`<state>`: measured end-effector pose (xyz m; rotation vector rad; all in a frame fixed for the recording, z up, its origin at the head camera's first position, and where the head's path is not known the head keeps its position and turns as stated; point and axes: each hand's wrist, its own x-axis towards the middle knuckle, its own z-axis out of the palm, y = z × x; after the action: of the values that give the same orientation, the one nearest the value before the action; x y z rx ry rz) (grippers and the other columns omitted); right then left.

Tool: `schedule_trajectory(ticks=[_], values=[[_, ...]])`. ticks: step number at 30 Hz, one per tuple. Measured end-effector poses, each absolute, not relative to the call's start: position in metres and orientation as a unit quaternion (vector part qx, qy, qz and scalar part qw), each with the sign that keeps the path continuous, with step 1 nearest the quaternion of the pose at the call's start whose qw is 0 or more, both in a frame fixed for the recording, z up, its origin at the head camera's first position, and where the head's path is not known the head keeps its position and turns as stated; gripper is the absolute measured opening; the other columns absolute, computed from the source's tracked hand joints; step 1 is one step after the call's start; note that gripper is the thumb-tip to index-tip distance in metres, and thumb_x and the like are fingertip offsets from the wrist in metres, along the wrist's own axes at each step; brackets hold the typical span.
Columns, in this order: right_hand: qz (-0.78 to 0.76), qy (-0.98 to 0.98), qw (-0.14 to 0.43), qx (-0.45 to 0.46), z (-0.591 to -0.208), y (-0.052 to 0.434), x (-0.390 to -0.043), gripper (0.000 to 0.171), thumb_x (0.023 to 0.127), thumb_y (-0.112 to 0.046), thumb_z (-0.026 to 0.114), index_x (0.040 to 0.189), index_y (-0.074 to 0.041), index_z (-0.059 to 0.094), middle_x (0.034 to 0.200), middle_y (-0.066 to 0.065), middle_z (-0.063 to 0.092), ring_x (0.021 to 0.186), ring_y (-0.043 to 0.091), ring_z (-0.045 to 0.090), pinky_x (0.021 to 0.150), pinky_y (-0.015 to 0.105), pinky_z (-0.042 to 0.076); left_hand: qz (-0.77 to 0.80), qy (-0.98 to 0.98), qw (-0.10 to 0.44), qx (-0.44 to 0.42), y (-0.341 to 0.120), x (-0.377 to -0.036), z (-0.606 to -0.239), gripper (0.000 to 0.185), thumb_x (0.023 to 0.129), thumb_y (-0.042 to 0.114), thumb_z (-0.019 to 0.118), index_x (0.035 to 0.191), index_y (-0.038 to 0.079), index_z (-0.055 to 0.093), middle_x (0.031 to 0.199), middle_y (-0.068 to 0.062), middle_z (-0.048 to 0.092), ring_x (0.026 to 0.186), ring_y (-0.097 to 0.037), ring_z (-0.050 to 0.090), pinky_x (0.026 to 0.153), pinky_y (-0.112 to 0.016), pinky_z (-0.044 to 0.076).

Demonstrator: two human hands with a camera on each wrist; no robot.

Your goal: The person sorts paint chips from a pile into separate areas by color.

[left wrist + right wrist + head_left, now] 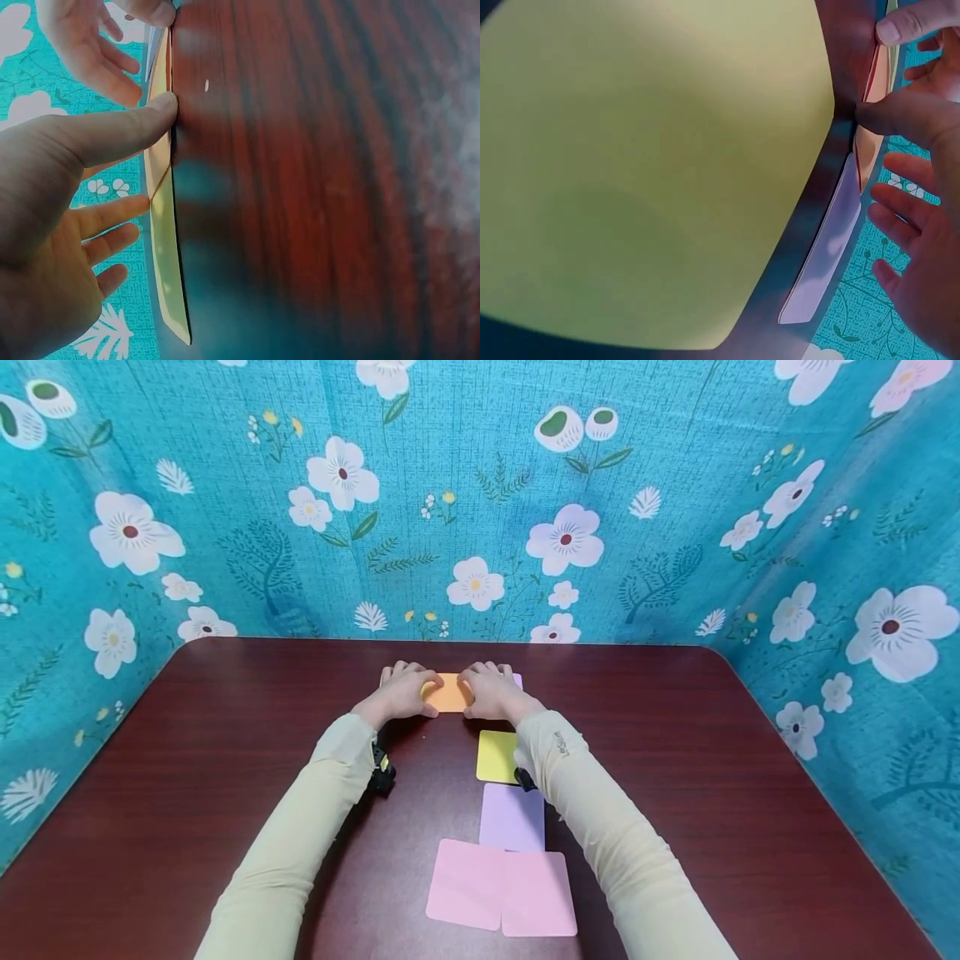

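In the head view an orange card (450, 693) lies far back on the table between my two hands. My left hand (402, 692) holds its left part, thumb on the near edge and index finger at the far edge. From the other side my right hand (491, 692) grips it the same way. A yellow card (171, 262) extends out from under the orange one in the left wrist view. On the opposite side, a purple card (829, 247) reaches out beneath it in the right wrist view. The hands hide much of these two cards in the head view.
Nearer on the dark red table (660, 735) lie another yellow card (497, 756), partly behind my right wrist, a purple card (512, 818) and two pink cards (465, 885) side by side. A blue flowered cloth (480, 510) hangs behind the table's far edge.
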<state>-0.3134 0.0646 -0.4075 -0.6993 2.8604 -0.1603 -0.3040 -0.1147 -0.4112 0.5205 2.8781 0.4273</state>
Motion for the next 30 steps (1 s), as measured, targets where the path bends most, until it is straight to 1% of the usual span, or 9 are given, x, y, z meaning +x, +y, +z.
schedule_trajectory(ticks=[6, 13, 19, 23, 30], values=[[-0.043, 0.964, 0.082, -0.251, -0.409, 0.067, -0.308, 0.059, 0.077, -0.036, 0.066, 0.129, -0.015, 0.048, 0.131, 0.005, 0.046, 0.122, 0.024, 0.036, 0.102, 0.047, 0.020, 0.147, 0.970, 0.073, 0.178, -0.112, -0.299, -0.414, 0.055, 0.073, 0.030, 0.074, 0.121, 0.014, 0.056, 0.127, -0.012, 0.045, 0.118, -0.032, 0.031, 0.091, -0.048, 0.021], [-0.056, 0.958, 0.056, -0.276, -0.406, 0.074, -0.301, 0.054, 0.078, -0.035, 0.064, 0.125, -0.012, 0.052, 0.124, 0.006, 0.052, 0.117, 0.025, 0.042, 0.098, 0.047, 0.026, 0.153, 0.968, 0.053, 0.190, -0.106, -0.289, -0.409, 0.057, 0.072, 0.031, 0.075, 0.121, 0.011, 0.056, 0.125, -0.011, 0.045, 0.117, -0.030, 0.032, 0.091, -0.048, 0.021], [-0.051, 0.959, 0.066, -0.271, -0.401, 0.082, -0.289, 0.055, 0.079, -0.036, 0.064, 0.126, -0.011, 0.051, 0.127, 0.007, 0.051, 0.120, 0.026, 0.042, 0.098, 0.048, 0.026, 0.183, 0.964, 0.050, 0.185, -0.102, -0.279, -0.410, 0.058, 0.072, 0.033, 0.075, 0.122, 0.012, 0.055, 0.122, -0.010, 0.045, 0.115, -0.028, 0.034, 0.092, -0.047, 0.022], [-0.044, 0.962, 0.070, -0.262, -0.398, 0.088, -0.281, 0.053, 0.079, -0.036, 0.065, 0.124, -0.011, 0.053, 0.127, 0.006, 0.052, 0.123, 0.026, 0.041, 0.100, 0.049, 0.024, 0.205, 0.960, 0.043, 0.186, -0.101, -0.272, -0.412, 0.057, 0.073, 0.034, 0.074, 0.122, 0.012, 0.055, 0.122, -0.010, 0.044, 0.116, -0.029, 0.034, 0.092, -0.048, 0.022], [-0.064, 0.960, 0.070, -0.263, -0.396, 0.100, -0.270, 0.053, 0.078, -0.035, 0.066, 0.124, -0.011, 0.053, 0.125, 0.006, 0.054, 0.120, 0.023, 0.044, 0.099, 0.051, 0.025, 0.211, 0.954, 0.038, 0.210, -0.095, -0.260, -0.408, 0.059, 0.072, 0.037, 0.074, 0.121, 0.012, 0.055, 0.121, -0.008, 0.047, 0.117, -0.028, 0.036, 0.093, -0.048, 0.022]])
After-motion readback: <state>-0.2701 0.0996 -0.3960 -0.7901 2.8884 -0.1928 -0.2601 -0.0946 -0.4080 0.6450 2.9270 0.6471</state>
